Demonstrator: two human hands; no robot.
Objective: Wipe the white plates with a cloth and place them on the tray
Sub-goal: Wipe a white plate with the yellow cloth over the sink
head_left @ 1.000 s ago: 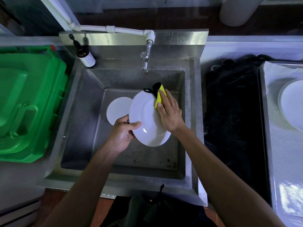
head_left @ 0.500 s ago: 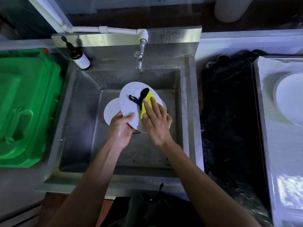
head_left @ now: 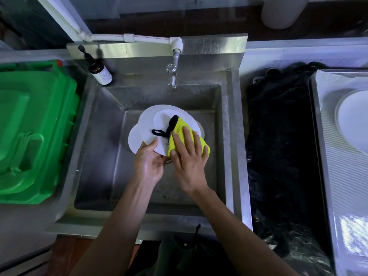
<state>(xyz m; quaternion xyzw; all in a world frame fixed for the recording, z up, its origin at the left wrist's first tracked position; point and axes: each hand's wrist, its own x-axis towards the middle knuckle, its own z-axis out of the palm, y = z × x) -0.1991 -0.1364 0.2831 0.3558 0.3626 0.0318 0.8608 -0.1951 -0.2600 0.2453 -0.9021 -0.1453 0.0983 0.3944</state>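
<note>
The steel sink (head_left: 229, 136) fills the middle, with a green bin (head_left: 33, 132) to its left and the tray (head_left: 328, 156) at the far right, one white plate (head_left: 354, 120) already lying on it. Over the basin, the held plate (head_left: 151, 124) has been turned since a second ago — its underside ring now faces up — and it hides more of the second plate (head_left: 133, 139) below. The left hand (head_left: 150, 163) grips its near rim, thumb on top. The right hand (head_left: 189, 156) has slid from the plate's far edge to its near side, fingers spread flat, pressing the yellow cloth (head_left: 179, 128) against it — black loop trailing.
</note>
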